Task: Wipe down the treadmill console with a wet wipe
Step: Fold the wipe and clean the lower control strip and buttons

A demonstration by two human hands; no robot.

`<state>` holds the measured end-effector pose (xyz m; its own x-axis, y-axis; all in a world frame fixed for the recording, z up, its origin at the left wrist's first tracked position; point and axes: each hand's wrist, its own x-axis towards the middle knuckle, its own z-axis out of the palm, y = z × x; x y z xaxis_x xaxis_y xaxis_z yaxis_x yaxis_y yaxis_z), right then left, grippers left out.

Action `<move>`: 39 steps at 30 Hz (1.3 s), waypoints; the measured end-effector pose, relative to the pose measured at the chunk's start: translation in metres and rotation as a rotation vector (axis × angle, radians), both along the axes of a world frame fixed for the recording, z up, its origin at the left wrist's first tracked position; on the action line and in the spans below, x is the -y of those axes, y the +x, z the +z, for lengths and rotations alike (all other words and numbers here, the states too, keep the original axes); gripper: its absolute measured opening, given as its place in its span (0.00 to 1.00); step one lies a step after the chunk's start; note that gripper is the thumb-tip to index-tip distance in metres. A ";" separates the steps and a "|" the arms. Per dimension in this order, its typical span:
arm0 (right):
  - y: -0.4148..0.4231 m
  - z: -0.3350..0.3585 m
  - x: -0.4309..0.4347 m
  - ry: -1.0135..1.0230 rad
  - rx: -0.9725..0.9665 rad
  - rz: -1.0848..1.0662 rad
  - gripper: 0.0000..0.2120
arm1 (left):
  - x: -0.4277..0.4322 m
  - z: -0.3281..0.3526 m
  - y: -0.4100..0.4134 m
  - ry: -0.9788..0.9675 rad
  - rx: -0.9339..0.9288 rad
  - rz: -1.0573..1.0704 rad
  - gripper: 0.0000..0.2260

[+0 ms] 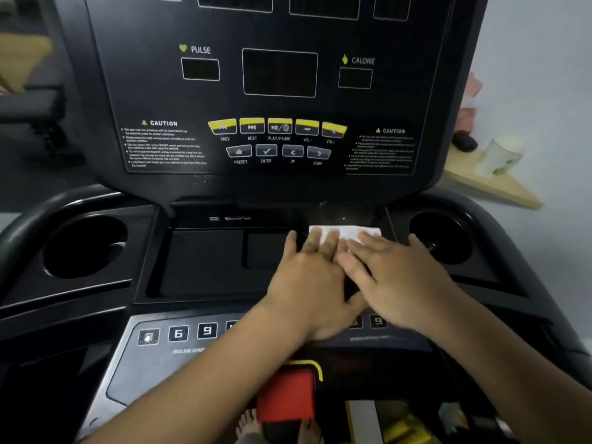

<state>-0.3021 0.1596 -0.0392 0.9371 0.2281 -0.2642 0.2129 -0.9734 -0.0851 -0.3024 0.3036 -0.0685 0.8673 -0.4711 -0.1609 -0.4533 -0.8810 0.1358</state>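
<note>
Wipe (346,232) mostly hidden under fingers, only the far white edge showing, at right end of tray (198,261) below console (256,91). Left hand (307,277) and right hand (394,277) side by side, fingers straight and flat, pressing on wipe, right fingers overlapping left ones; both blurred. Top displays cut off by frame. Caution print too small to read. Number keys (177,333) partly covered by wrists. Left holder (86,245) and right holder (442,238) flanking tray, dark inside, contents impossible to tell.
</note>
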 end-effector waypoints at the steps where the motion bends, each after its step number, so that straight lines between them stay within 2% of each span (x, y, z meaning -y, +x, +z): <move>1: -0.012 0.002 0.002 -0.013 -0.015 0.031 0.35 | -0.004 0.000 -0.009 -0.055 0.010 -0.031 0.39; 4: -0.043 0.010 0.007 -0.005 -0.051 0.063 0.36 | -0.014 0.000 -0.036 -0.223 0.068 -0.080 0.31; 7: -0.017 0.002 0.008 0.040 -0.041 0.026 0.36 | -0.009 -0.002 -0.010 -0.065 0.000 -0.040 0.31; 9: -0.001 -0.001 0.007 0.033 0.011 0.006 0.34 | -0.001 0.003 0.008 0.017 0.022 -0.032 0.31; 13: -0.031 0.002 0.014 0.062 0.074 0.093 0.36 | -0.001 0.006 -0.020 -0.071 0.120 -0.127 0.26; 15: -0.048 0.002 0.016 0.147 0.129 0.041 0.38 | -0.002 0.000 -0.035 -0.167 0.140 -0.118 0.27; 19: -0.036 0.004 0.038 0.186 0.489 0.002 0.31 | 0.019 -0.010 -0.020 -0.285 -0.010 -0.127 0.33; 22: -0.037 0.011 0.045 0.166 0.258 -0.044 0.38 | 0.038 -0.011 -0.020 -0.245 0.009 -0.182 0.31; 25: -0.060 -0.001 0.052 0.127 0.160 -0.050 0.40 | 0.027 -0.012 -0.033 -0.266 0.070 -0.172 0.31; 29: -0.079 -0.014 0.060 0.168 0.319 0.011 0.31 | 0.010 -0.014 -0.038 -0.260 0.179 -0.166 0.30; 32: -0.044 -0.017 0.060 0.330 0.275 0.019 0.27 | 0.034 -0.011 -0.021 -0.337 0.077 -0.216 0.28; 35: -0.027 -0.022 0.062 0.393 0.383 -0.011 0.23 | 0.043 -0.009 -0.016 -0.387 0.006 -0.191 0.24; 39: -0.077 -0.033 0.074 0.496 0.306 0.009 0.25 | 0.028 0.000 -0.049 -0.316 0.126 -0.203 0.19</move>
